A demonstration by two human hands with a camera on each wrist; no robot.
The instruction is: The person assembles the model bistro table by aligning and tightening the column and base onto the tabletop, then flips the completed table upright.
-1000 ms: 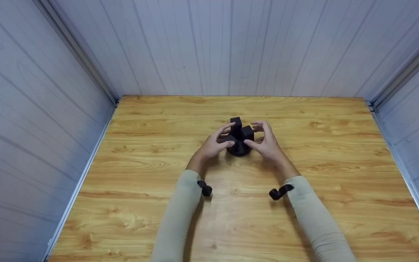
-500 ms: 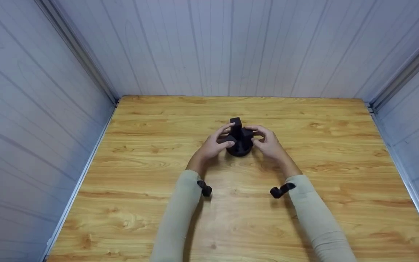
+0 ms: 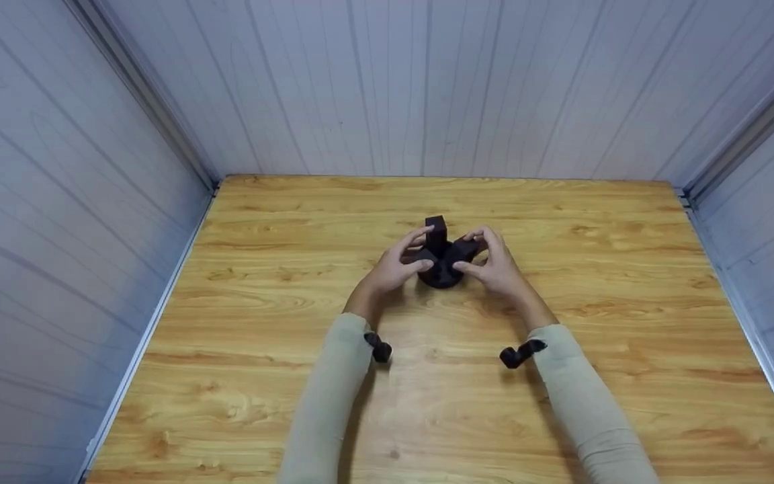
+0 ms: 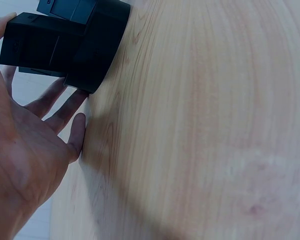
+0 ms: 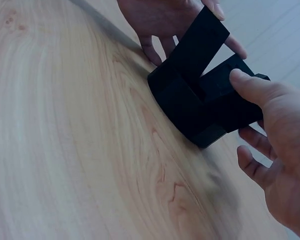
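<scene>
A black round base (image 3: 442, 280) rests on the wooden table, with black blocky posts rising from it. My left hand (image 3: 389, 270) pinches the left post (image 4: 42, 42) between thumb and fingers; in the left wrist view its lower fingers reach the side of the base. My right hand (image 3: 500, 270) holds the right post (image 5: 230, 97), thumb on the near face and fingers behind it. This post is turned outward to the right in the head view. The back post (image 3: 435, 235) stands tallest, close to my left fingertips.
The wood-grain table (image 3: 259, 376) extends on all sides of the base. Pale panel walls (image 3: 387, 87) enclose it at the back, left and right. Black wrist mounts (image 3: 378, 348) stick out from both sleeves.
My right hand closed in on the right post, then shifted its thumb onto the near face. That post has swung outward to the right. My left hand and the base keep their places.
</scene>
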